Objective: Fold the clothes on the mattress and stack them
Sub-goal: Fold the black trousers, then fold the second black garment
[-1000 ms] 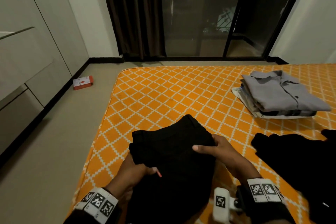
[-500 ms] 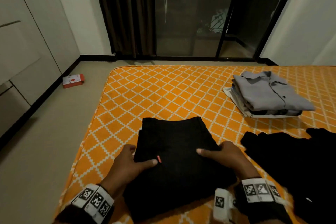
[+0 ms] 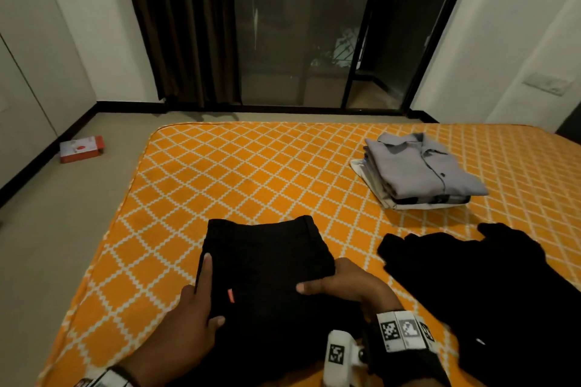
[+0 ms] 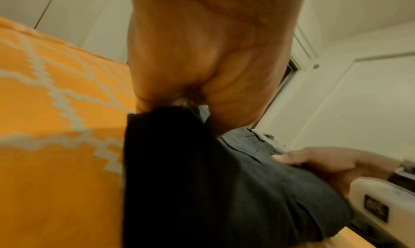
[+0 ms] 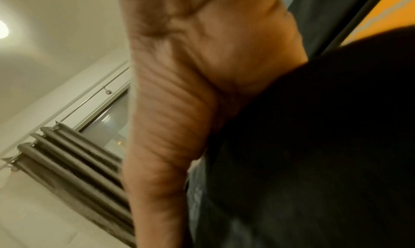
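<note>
**A:** What is shown nearest the camera?

**B:** An orange mattress [image 3: 251, 179] with a white lattice pattern is seen; at its near edge a folded black garment [image 3: 267, 264] is laid flat, a small red tag [image 3: 231, 295] being visible on it. To its right, apart from it, an unfolded black garment [image 3: 490, 286] is spread (its outline is lost in shadow).

**A:** How are the hands posed?

**B:** The left hand [image 3: 191, 320] is set against the left edge of the folded garment: the index finger is extended straight along that edge and the thumb is laid on top of the cloth. The right hand [image 3: 342, 286] is placed at the right edge, thumb on top and pointing inward; the cloth is pinched between thumb and fingers, which are hidden under the fabric. In the left wrist view the cloth edge is seen taken up into the fold of the left hand [image 4: 209, 60].

**A:** And farther off?

**B:** A stack of folded clothes [image 3: 418, 176], topped by a grey collared shirt, is seen toward the far right of the mattress. On the floor [image 3: 63, 245] at left a red and white box [image 3: 81, 149] is lying. Beyond, a dark curtain [image 3: 185, 25] and a glass sliding door [image 3: 301, 25] are shown between pale walls.
</note>
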`<control>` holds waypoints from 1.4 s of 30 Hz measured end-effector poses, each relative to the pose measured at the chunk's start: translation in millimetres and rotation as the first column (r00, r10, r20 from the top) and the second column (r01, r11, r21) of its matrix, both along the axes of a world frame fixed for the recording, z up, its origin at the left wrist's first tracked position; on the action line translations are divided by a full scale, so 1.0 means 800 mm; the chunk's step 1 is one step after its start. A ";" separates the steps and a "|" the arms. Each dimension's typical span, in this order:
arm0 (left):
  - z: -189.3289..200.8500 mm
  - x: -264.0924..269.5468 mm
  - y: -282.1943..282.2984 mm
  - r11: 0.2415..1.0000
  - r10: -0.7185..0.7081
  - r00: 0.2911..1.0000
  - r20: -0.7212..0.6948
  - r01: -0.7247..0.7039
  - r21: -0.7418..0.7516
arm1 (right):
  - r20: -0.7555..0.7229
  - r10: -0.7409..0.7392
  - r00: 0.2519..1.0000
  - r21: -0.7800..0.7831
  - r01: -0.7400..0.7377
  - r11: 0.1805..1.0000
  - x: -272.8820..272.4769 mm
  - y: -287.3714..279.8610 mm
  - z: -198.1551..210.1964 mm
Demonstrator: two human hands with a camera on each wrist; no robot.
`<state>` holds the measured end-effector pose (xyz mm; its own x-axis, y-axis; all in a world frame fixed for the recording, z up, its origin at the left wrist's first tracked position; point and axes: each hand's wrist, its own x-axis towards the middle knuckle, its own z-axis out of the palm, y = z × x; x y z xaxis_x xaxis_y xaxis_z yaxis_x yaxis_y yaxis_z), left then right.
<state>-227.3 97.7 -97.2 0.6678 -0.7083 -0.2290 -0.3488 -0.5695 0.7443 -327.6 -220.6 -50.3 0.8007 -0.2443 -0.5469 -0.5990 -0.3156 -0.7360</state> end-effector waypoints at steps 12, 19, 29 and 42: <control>0.068 0.054 -0.102 0.936 0.090 0.975 0.205 -0.012 -0.352 | 0.277 -0.167 0.946 -0.249 0.238 0.939 0.069 -0.093 0.064; 0.070 0.192 -0.291 0.944 0.222 0.956 0.192 -0.161 -0.288 | 0.326 -0.147 0.934 -0.613 0.327 0.719 0.161 -0.217 0.134; -0.048 0.150 -0.301 0.998 -0.043 0.952 0.304 0.025 0.065 | -0.121 0.122 0.985 -0.796 -0.170 0.582 0.117 -0.195 -0.055; 0.132 -0.063 -0.300 0.844 -0.490 0.792 0.364 0.327 0.425 | -0.290 -0.116 0.950 -0.763 -0.156 0.627 -0.227 -0.218 0.044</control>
